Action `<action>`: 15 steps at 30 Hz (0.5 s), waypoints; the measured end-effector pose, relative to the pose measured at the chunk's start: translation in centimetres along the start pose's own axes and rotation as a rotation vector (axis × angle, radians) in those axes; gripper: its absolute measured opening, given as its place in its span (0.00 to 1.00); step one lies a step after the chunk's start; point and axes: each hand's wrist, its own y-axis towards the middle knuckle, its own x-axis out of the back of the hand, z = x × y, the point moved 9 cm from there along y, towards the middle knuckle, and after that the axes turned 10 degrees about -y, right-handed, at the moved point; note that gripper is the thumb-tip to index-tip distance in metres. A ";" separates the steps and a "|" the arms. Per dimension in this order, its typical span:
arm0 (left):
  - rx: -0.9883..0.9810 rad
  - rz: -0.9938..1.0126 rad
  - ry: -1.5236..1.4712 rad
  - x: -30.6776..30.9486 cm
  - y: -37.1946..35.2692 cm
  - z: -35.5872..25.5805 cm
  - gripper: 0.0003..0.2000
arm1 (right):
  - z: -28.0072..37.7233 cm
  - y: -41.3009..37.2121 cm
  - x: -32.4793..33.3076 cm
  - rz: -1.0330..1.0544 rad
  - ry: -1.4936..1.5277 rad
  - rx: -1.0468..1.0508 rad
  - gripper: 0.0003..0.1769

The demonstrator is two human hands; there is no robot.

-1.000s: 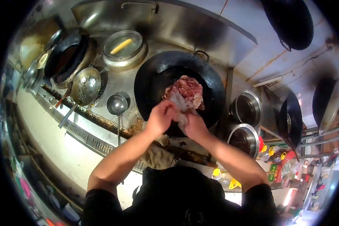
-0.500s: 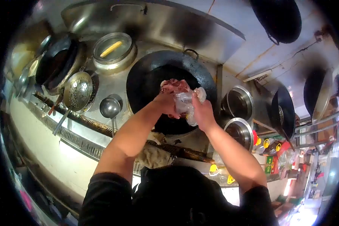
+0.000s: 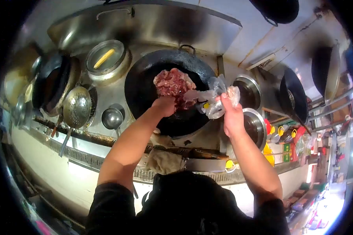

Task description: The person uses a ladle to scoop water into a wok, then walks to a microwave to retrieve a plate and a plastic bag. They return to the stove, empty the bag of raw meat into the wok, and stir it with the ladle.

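Observation:
A lump of raw red meat (image 3: 173, 83) is over the large black wok (image 3: 139, 100), in the middle of the view. My left hand (image 3: 164, 106) is closed at the lower edge of the meat, with its fingertips partly hidden there. A crumpled clear plastic bag (image 3: 216, 96) hangs from my right hand (image 3: 232, 116), which is shut on its gathered end at the wok's right side. One end of the bag stretches left to the meat.
Left of the wok are a ladle (image 3: 112, 118), a perforated strainer (image 3: 77, 106) and a lidded pot (image 3: 117, 68) with a yellow corn cob (image 3: 104, 58) on it. Steel pots (image 3: 248, 92) stand to the right. A cloth (image 3: 164, 161) lies at the front edge.
My right hand has moved right, pulling the plastic bag away from the meat. More of the meat now shows. My left hand has stayed by the meat, and the view has shifted slightly.

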 end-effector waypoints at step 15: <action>-0.025 -0.558 -0.952 -0.8 -8.2 -12.6 0.10 | -19.1 -9.1 4.3 -0.241 0.175 -0.532 0.20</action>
